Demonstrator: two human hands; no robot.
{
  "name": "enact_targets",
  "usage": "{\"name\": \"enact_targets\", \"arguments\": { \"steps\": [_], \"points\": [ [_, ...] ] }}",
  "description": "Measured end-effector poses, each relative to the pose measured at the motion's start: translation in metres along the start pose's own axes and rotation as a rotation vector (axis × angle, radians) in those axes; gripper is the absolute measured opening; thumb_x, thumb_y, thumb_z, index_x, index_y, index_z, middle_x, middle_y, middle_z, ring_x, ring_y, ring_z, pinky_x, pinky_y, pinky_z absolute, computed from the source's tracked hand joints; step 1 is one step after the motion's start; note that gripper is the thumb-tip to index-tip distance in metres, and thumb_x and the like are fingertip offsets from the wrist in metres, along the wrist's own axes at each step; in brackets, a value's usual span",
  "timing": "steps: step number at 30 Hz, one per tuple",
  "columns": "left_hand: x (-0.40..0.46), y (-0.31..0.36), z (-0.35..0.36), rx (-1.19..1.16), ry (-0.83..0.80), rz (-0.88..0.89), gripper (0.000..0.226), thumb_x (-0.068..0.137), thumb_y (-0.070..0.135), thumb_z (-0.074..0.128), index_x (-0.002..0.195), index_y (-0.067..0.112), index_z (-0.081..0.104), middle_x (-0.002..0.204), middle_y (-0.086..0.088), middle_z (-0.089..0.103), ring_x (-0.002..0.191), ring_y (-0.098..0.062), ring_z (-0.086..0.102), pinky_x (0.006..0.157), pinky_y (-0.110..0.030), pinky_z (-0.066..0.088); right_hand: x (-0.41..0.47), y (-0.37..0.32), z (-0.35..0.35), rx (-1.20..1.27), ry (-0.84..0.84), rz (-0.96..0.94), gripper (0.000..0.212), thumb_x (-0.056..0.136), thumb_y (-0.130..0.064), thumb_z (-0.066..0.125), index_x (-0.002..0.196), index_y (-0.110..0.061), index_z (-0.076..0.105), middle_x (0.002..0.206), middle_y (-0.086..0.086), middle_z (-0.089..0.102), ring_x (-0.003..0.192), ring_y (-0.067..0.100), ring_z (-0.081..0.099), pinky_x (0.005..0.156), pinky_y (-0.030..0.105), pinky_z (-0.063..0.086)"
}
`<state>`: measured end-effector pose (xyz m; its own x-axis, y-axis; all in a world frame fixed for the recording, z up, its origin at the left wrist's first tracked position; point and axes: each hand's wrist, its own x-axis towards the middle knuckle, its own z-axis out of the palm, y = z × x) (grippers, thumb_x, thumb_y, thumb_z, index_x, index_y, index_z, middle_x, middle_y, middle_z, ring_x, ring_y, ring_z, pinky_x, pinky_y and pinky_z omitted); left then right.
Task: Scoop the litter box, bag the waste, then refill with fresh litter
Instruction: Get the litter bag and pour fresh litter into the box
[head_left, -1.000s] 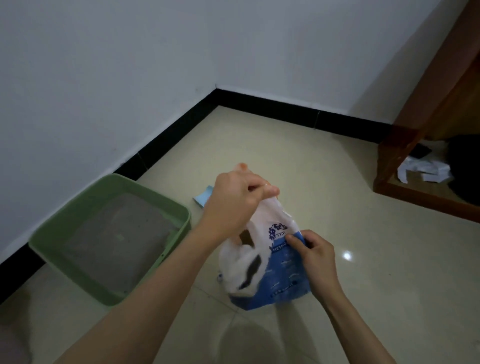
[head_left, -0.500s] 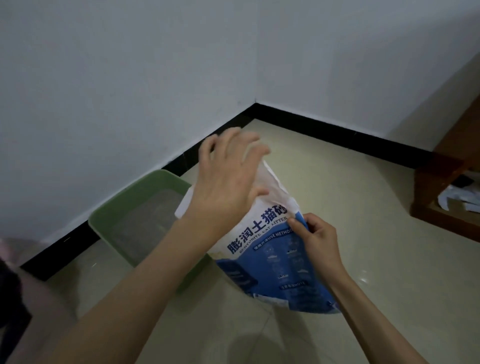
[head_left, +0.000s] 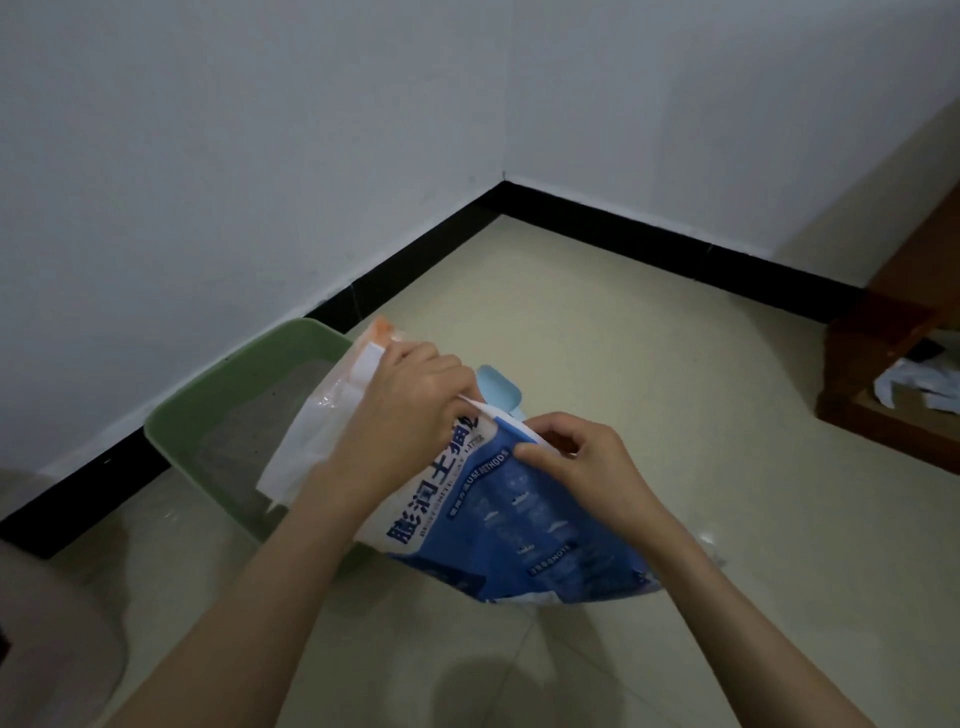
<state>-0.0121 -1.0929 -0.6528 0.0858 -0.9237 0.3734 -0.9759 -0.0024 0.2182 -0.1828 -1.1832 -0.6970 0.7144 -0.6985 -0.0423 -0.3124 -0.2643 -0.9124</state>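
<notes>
A blue and white bag of cat litter (head_left: 519, 530) stands tilted on the tiled floor, its open white top leaning over the green litter box (head_left: 208, 410). Grey litter lies in the box. My left hand (head_left: 405, 410) grips the bag's upper edge near the mouth. My right hand (head_left: 576, 457) pinches the edge of the bag a little lower on the right. A light blue scoop (head_left: 501, 389) shows just behind the bag, mostly hidden by it.
The litter box sits against the white wall with a black skirting (head_left: 415, 249) in the room's corner. A brown wooden shelf unit (head_left: 883, 374) with white papers stands at the right. A pale rounded object (head_left: 47, 623) is at the lower left.
My left hand came down from an open reach and took hold of the bag's top edge. The bag now tips further towards the litter box, and the view has shifted left.
</notes>
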Motion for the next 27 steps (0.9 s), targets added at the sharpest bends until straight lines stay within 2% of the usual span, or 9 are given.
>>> {"name": "enact_targets", "arguments": {
  "steps": [4, 6, 9, 13, 17, 20, 23, 25, 27],
  "points": [
    [-0.003, -0.014, 0.000, 0.037, 0.082, -0.028, 0.014, 0.082, 0.011, 0.054, 0.070, 0.018, 0.058, 0.070, 0.007, 0.056, 0.073, -0.020, 0.052, 0.082, -0.031, 0.027, -0.010, 0.038, -0.016, -0.283, -0.123, 0.099, 0.026, 0.082, -0.035, 0.068, 0.102, -0.039, 0.053, 0.105, -0.012, 0.060, 0.096, 0.008, 0.058, 0.084, 0.023, 0.046],
    [-0.002, -0.015, 0.000, 0.068, 0.097, -0.017, 0.014, 0.081, 0.009, 0.057, 0.070, 0.017, 0.059, 0.069, 0.006, 0.058, 0.071, -0.019, 0.051, 0.080, -0.031, 0.026, -0.010, 0.051, -0.007, -0.291, -0.054, 0.100, 0.016, 0.085, -0.030, 0.066, 0.099, -0.034, 0.060, 0.098, -0.012, 0.060, 0.091, 0.011, 0.057, 0.078, 0.024, 0.043],
    [-0.005, -0.019, 0.002, 0.120, 0.056, -0.062, 0.011, 0.080, 0.010, 0.061, 0.072, 0.016, 0.062, 0.073, 0.003, 0.063, 0.074, -0.022, 0.053, 0.081, -0.032, 0.027, -0.004, 0.058, 0.012, -0.344, 0.083, 0.006, 0.017, 0.088, -0.024, 0.063, 0.103, -0.024, 0.071, 0.088, -0.012, 0.064, 0.082, 0.006, 0.052, 0.065, 0.014, 0.034],
    [-0.014, -0.029, -0.002, 0.232, -0.023, -0.171, 0.006, 0.083, 0.015, 0.061, 0.083, 0.020, 0.064, 0.084, 0.004, 0.063, 0.086, -0.020, 0.052, 0.090, -0.037, 0.024, -0.001, 0.057, 0.030, -0.334, 0.088, -0.048, 0.026, 0.090, -0.025, 0.061, 0.114, -0.031, 0.068, 0.099, -0.008, 0.071, 0.084, 0.007, 0.057, 0.069, 0.020, 0.034],
    [-0.020, -0.026, 0.003, 0.340, -0.096, -0.099, 0.011, 0.074, 0.025, 0.071, 0.084, 0.023, 0.067, 0.087, 0.002, 0.066, 0.087, -0.024, 0.057, 0.089, -0.040, 0.020, 0.006, 0.064, 0.033, -0.179, 0.183, 0.047, 0.016, 0.089, -0.016, 0.061, 0.097, -0.021, 0.074, 0.083, -0.009, 0.068, 0.078, 0.006, 0.057, 0.069, 0.020, 0.039],
    [-0.021, -0.023, 0.014, 0.333, -0.057, -0.076, 0.020, 0.061, 0.014, 0.081, 0.076, 0.022, 0.071, 0.079, 0.003, 0.067, 0.080, -0.024, 0.059, 0.085, -0.037, 0.022, 0.009, 0.069, 0.027, -0.099, 0.240, 0.101, 0.016, 0.090, -0.015, 0.060, 0.081, -0.023, 0.071, 0.075, -0.010, 0.067, 0.070, 0.003, 0.056, 0.066, 0.020, 0.041],
    [-0.008, -0.020, 0.022, 0.268, 0.068, -0.038, 0.017, 0.063, 0.009, 0.079, 0.072, 0.020, 0.070, 0.078, 0.005, 0.067, 0.079, -0.022, 0.058, 0.085, -0.035, 0.023, 0.007, 0.070, 0.021, -0.094, 0.236, 0.103, 0.014, 0.090, -0.019, 0.060, 0.080, -0.026, 0.067, 0.078, -0.007, 0.067, 0.073, 0.009, 0.058, 0.068, 0.027, 0.043],
    [-0.001, -0.020, 0.025, 0.217, 0.127, -0.029, 0.012, 0.069, 0.009, 0.074, 0.075, 0.019, 0.069, 0.080, 0.006, 0.068, 0.082, -0.021, 0.058, 0.087, -0.034, 0.022, 0.001, 0.070, 0.013, -0.140, 0.178, 0.115, 0.003, 0.088, -0.029, 0.061, 0.091, -0.029, 0.064, 0.088, -0.010, 0.067, 0.083, 0.012, 0.062, 0.072, 0.028, 0.046],
    [-0.001, -0.022, 0.027, 0.167, 0.153, -0.057, 0.012, 0.071, 0.009, 0.072, 0.076, 0.019, 0.069, 0.080, 0.006, 0.069, 0.083, -0.020, 0.058, 0.088, -0.034, 0.021, -0.009, 0.075, 0.002, -0.296, 0.110, 0.149, 0.034, 0.081, -0.045, 0.065, 0.110, -0.030, 0.059, 0.104, -0.013, 0.064, 0.095, 0.012, 0.062, 0.079, 0.031, 0.050]
  ]
}}
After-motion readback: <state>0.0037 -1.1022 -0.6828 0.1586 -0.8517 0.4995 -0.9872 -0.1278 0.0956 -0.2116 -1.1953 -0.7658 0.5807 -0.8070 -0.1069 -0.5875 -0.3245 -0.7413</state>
